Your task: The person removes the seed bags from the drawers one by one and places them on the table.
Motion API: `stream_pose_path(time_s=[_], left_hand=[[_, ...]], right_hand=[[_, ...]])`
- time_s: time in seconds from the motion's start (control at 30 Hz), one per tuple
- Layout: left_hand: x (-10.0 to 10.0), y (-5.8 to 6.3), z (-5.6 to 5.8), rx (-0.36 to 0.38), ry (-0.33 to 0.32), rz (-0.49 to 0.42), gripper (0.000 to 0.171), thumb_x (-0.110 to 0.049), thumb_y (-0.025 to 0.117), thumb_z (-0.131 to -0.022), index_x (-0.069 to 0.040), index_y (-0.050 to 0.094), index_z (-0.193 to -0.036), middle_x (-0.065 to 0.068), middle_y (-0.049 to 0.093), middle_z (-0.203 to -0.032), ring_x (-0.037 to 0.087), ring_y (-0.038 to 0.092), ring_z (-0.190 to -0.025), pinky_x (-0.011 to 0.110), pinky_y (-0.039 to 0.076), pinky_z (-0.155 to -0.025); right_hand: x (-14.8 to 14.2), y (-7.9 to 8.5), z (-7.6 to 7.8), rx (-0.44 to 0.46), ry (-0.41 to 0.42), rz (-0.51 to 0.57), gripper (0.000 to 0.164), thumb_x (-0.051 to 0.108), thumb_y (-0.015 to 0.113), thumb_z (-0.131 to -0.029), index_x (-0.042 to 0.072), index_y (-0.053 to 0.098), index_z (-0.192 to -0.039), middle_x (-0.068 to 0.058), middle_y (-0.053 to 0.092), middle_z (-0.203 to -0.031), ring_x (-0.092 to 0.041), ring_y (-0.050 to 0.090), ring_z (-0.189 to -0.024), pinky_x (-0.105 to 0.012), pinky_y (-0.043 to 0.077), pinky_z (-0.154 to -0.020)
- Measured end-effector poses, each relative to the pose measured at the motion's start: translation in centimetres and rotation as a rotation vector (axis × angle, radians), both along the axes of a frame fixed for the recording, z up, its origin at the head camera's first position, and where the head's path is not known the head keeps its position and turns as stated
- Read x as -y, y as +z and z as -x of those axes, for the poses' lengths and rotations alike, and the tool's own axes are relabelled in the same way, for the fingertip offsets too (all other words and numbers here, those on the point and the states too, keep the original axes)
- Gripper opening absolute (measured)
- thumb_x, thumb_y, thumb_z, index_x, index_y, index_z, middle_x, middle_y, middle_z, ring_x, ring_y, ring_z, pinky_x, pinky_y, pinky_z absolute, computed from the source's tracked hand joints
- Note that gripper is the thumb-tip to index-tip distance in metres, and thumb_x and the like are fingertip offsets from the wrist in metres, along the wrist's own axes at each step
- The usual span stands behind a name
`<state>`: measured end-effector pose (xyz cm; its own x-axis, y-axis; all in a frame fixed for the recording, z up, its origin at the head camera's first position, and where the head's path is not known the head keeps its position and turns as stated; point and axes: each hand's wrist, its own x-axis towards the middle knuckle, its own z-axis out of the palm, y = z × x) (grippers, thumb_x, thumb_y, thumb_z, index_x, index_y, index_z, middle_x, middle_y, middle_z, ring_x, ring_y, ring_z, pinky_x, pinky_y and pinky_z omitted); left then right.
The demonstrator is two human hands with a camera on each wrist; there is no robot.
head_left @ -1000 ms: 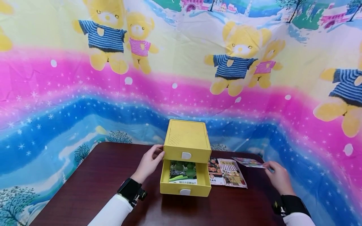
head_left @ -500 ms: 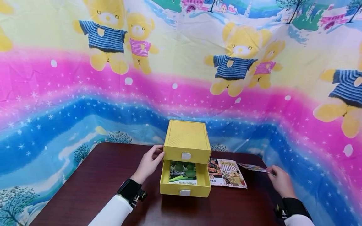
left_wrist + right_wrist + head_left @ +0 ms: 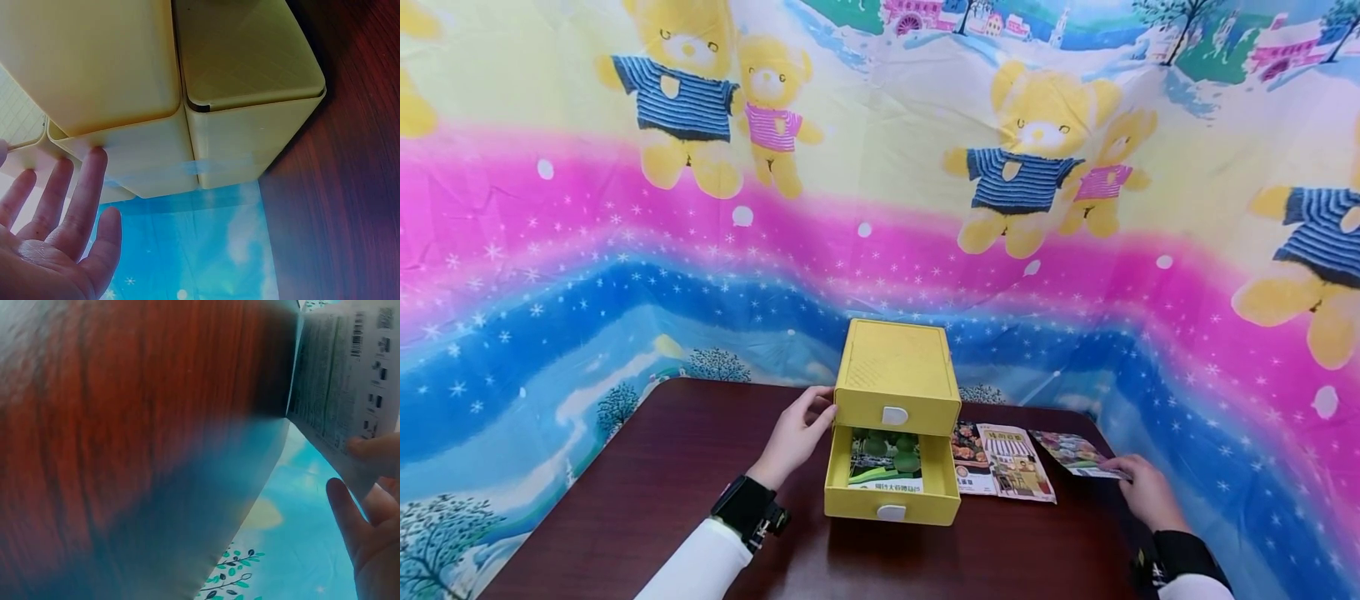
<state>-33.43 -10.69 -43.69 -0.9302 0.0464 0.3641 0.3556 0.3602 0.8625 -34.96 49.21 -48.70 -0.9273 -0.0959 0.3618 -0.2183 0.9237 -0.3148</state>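
Observation:
My left hand (image 3: 792,440) rests its fingers against the left side of a yellow two-drawer box (image 3: 895,357); the left wrist view shows those fingers fairly straight at its wall. The lower drawer (image 3: 850,504) is pulled out, with a green gourd seed packet (image 3: 886,460) lying in it. At the right of the table, my right hand (image 3: 1152,492) pinches the near end of a seed packet (image 3: 1070,452) with a colourful flower picture facing up. Its printed back (image 3: 340,369), with a barcode, shows in the right wrist view.
Right of the box lie two more packets: one with orange flowers (image 3: 970,454) and one with a striped awning (image 3: 1017,462). All stand on a dark reddish-brown table (image 3: 700,467). A bear-print cloth (image 3: 880,192) hangs behind and around it.
My right hand has moved right and nearer with its seed packet, lowering it. The packet has turned from nearly edge-on to show more of its picture. My left hand has stayed put.

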Motion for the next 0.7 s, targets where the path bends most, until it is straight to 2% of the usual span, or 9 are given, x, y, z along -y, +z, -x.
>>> stream_pose_path(time_s=[0.2, 0.37, 0.7], left_hand=[[0.0, 0.1, -0.1, 0.001, 0.0, -0.002, 0.037, -0.025, 0.06, -0.104, -0.019, 0.057, -0.14, 0.007, 0.067, -0.113, 0.03, 0.069, -0.099, 0.036, 0.055, -0.083], [0.0, 0.1, -0.1, 0.0, 0.004, 0.002, 0.037, -0.026, 0.06, -0.104, -0.019, 0.058, -0.14, 0.007, 0.067, -0.113, 0.024, 0.07, -0.097, 0.036, 0.056, -0.082], [0.0, 0.1, 0.0, 0.001, 0.0, -0.004, 0.037, -0.026, 0.06, -0.104, -0.019, 0.057, -0.141, 0.007, 0.068, -0.113, 0.032, 0.07, -0.099, 0.037, 0.055, -0.082]], right_hand=[[-0.4, -0.4, 0.2, 0.083, 0.02, -0.02, 0.033, -0.017, 0.064, -0.084, 0.007, 0.076, -0.102, -0.024, 0.063, -0.114, -0.054, 0.057, -0.11, -0.063, 0.05, -0.085], [-0.8, -0.7, 0.6, 0.167, 0.01, -0.034, 0.034, -0.016, 0.064, -0.082, 0.008, 0.076, -0.103, -0.029, 0.063, -0.119, -0.056, 0.057, -0.109, -0.06, 0.05, -0.081], [-0.7, -1.4, 1.0, 0.266, 0.031, -0.056, 0.036, -0.018, 0.065, -0.077, 0.006, 0.076, -0.102, -0.031, 0.063, -0.119, -0.056, 0.055, -0.113, -0.065, 0.047, -0.089]])
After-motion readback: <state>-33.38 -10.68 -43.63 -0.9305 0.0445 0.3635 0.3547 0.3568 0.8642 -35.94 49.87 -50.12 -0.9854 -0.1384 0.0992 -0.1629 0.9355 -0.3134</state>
